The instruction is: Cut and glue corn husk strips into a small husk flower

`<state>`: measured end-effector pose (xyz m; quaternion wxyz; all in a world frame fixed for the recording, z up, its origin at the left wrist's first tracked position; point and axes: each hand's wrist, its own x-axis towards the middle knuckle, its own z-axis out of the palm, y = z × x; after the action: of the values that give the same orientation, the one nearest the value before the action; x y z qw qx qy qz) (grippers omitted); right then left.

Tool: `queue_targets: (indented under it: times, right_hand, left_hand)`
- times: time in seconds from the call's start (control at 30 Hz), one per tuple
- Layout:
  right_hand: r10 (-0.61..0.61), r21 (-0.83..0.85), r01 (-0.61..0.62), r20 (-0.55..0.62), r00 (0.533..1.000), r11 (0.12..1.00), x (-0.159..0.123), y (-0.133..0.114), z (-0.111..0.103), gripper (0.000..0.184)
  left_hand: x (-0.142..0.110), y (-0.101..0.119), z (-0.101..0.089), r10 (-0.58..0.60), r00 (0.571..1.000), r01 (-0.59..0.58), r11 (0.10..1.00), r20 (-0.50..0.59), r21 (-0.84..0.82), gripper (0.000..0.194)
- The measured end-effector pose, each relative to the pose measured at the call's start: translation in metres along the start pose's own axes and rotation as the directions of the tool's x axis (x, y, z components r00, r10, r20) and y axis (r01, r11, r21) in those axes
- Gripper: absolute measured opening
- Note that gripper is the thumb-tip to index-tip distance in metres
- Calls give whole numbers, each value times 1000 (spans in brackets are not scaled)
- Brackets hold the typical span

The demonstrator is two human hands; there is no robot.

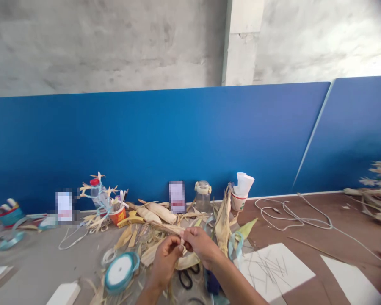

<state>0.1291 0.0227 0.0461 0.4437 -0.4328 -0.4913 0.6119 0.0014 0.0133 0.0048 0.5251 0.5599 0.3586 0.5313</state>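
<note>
Both of my hands meet low in the middle of the view, over a heap of dry corn husks [152, 248]. My left hand [165, 260] is closed, its fingertips pinching a strip of corn husk [169, 228] that runs up and to the left. My right hand [200, 245] is closed on the same strip from the right, thumb and fingers pressed together. Black-handled scissors [186, 277] lie just under my hands. A roll of light blue ribbon [120, 271] lies to the left of my left wrist.
A blue partition [190, 140] backs the table. Along it stand a glass jar [203, 195], a paper cup [239, 201] with white items, a red-capped bottle [97, 192] and a red cup [118, 214]. A white cord [292, 216] and white paper sheets [274, 269] lie on the right.
</note>
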Motion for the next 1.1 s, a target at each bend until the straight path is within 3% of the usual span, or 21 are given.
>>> queue_targets:
  times: [0.3,0.4,0.53,0.7,0.83,0.97,1.1]
  right_hand:
    - [7,101,-5,-22,1000,995,3,10,0,40]
    - [62,161,-57,-27,998,985,6,13,1,40]
    - [150,357,-140,0,989,923,9,11,-1,39]
    - [153,504,-134,5,988,853,6,1,-8,41]
    - [174,435,-183,61,983,882,2,-3,-11,49]
    - [169,268,-169,22,985,949,0,-3,-8,52]
    - [166,228,-172,44,985,958,-3,-3,-4,52]
  left_hand:
    - [0,-1,2,14,1000,-14,999,4,41,28]
    - [0,-3,0,22,1000,-22,999,-2,40,28]
    - [1,-7,-2,37,999,-37,998,-9,52,27]
    - [1,-8,-4,30,997,-24,996,-65,91,27]
    - [1,-3,-5,57,987,-40,992,-148,118,24]
    - [2,0,-7,128,965,-93,984,-230,154,20]
    - [3,-1,-8,167,948,-125,978,-272,165,20]
